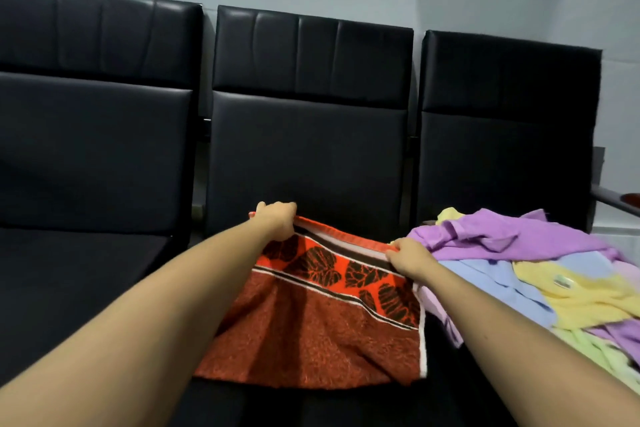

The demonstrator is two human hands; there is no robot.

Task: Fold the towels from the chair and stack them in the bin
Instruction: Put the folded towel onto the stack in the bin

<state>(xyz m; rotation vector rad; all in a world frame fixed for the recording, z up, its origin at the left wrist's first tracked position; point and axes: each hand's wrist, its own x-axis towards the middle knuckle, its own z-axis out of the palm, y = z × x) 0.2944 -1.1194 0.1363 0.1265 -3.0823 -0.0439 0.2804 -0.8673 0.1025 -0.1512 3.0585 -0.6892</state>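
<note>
Starting left: the left seat (pixel 79 274) shows only dark padding, so that's your spare room if you need to swing cloth out or lay it flat. Your left hand (pixel 277 221) is on the far-left corner of the red towel (pixel 322 329), fingers (pixel 285 232) curled over the hem w/ the corner pinched under them. The thumb is hidden, so can't tell how deep the hold goes. The towel lies spread on the middle seat (pixel 311 406), leaf-pattern band toward the backrest (pixel 308 156), plain end toward you. Expect it to handle like terry: soft, light, no stiffness, grippy rather than slippery, nothing to break. It'll prob. sag in the middle once lifted, so the corners are the right hold. Pull the far hem taut btw both hands and bring it toward you to meet the near edge. The backrest stands just behind your knuckles, so the room is up and toward you, not fwd. Your right hand (pixel 410 258) pinches the far-right corner, its fingers bunched on the hem. Right up against the towel's right edge is the pile of pastel towels (pixel 512 263) on the right chair (pixel 502 149); lift clear or you may drag a purple one along. Far right, an armrest (pixel 613 199) limits that side. Bin isn't in view.
</note>
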